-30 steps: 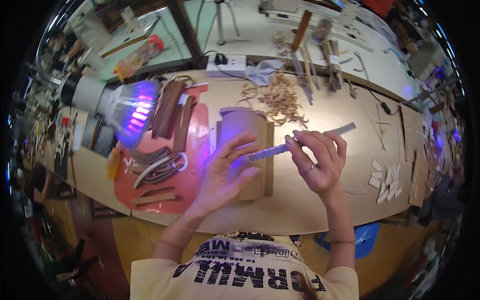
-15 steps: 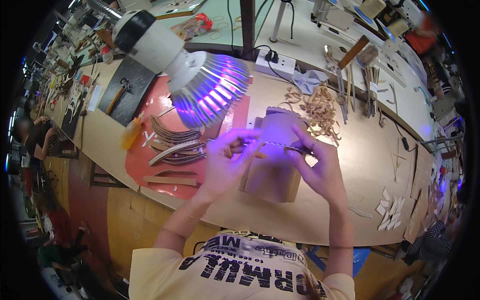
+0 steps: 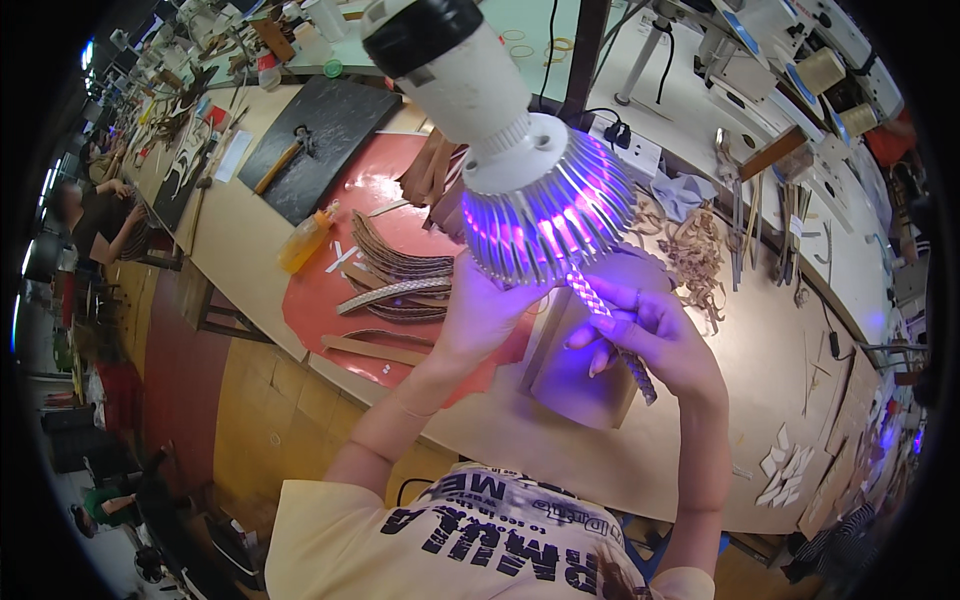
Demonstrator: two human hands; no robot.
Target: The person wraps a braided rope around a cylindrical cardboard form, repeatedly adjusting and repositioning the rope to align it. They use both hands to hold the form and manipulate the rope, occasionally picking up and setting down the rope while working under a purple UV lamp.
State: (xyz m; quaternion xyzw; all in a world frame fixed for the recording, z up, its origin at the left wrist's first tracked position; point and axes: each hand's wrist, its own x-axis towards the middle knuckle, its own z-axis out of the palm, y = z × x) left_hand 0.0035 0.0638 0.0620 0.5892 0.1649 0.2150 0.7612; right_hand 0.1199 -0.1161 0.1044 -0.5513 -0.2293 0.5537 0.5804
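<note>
A thin strip with a woven snakeskin-like pattern is held up under a purple-glowing lamp with a white body and finned metal head. My right hand grips the strip along its middle, the lower end sticking out below the fingers. My left hand is raised beside it under the lamp; the lamp hides its fingertips, which seem to hold the strip's upper end. Below both hands a brown board block lies on the workbench.
A red mat carries several curved patterned strips and a wooden stick. A yellow bottle and a black mat with a hammer lie to the left. Tools and leather scraps sit at right. Another person works at far left.
The hands lifted the strip from over the board up close to the lamp, which now fills the upper middle of the view. The strip turned from lying across to pointing steeply downward.
</note>
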